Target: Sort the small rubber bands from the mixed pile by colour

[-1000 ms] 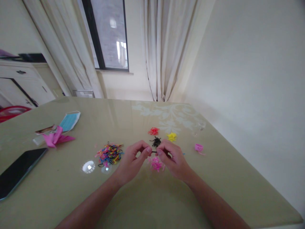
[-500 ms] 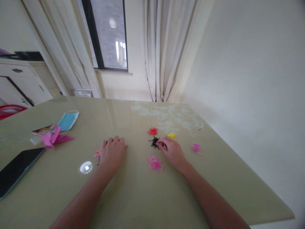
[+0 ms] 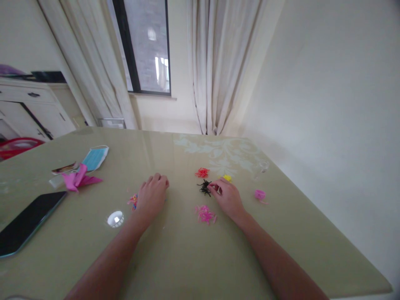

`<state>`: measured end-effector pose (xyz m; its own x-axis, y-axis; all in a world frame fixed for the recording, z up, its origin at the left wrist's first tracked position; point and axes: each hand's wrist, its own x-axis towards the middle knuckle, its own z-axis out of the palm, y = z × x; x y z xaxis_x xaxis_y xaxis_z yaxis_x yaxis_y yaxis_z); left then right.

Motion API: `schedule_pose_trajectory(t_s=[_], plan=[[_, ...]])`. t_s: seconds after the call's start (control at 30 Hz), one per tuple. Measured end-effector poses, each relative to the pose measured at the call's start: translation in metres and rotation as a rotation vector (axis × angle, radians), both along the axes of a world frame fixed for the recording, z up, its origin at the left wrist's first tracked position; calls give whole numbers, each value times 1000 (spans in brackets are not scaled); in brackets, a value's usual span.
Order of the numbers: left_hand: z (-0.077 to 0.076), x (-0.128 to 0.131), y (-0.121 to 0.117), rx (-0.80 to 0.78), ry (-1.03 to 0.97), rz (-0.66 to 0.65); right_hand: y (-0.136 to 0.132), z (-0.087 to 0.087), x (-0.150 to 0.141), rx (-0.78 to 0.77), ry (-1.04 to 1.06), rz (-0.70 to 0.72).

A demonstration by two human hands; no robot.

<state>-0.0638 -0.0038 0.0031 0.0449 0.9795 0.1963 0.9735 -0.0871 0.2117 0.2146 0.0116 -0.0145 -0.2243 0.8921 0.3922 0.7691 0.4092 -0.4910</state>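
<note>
My right hand (image 3: 229, 198) is closed in a pinch, thumb and forefinger at the right edge of a pile of black stringy pieces (image 3: 204, 187) that look like tiny rubber bands. Whether a piece is between the fingertips is too small to tell. Around it lie a red pile (image 3: 202, 172), a yellow pile (image 3: 227, 178) partly behind the hand, and a pink pile (image 3: 206, 214). My left hand (image 3: 152, 196) is palm down with curled fingers, beside a mixed-colour pile (image 3: 133, 201) that it partly covers. Its fingertips are mostly hidden.
A clear shiny round piece (image 3: 115, 219) lies left of my left forearm. Farther left are a phone (image 3: 29, 221), a pink folded-paper shape (image 3: 79, 179) and a blue face mask (image 3: 95, 158). A pink bundle (image 3: 259, 195) and a clear object (image 3: 263, 166) lie near the table's right edge.
My left hand has shifted slightly up and its fingers are more curled, showing more of the mixed pile. My right hand stays at the black pile. The whole view has shifted slightly.
</note>
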Motion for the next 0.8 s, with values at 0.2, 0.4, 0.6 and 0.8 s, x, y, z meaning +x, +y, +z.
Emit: schedule_pose_trajectory(t_s=[0.2,0.4,0.6,0.8], plan=[[7,31,-4,0,-979,-287,-17,12,-10,30,216,180],[10,53,-23,-113,-1259,-403,-36,21,-21,28,372,311],[9,54,-26,-165,-1299,-428,-41,25,-21,59,395,305],[6,53,-25,-164,-1267,-461,-43,28,-21,65,411,286]])
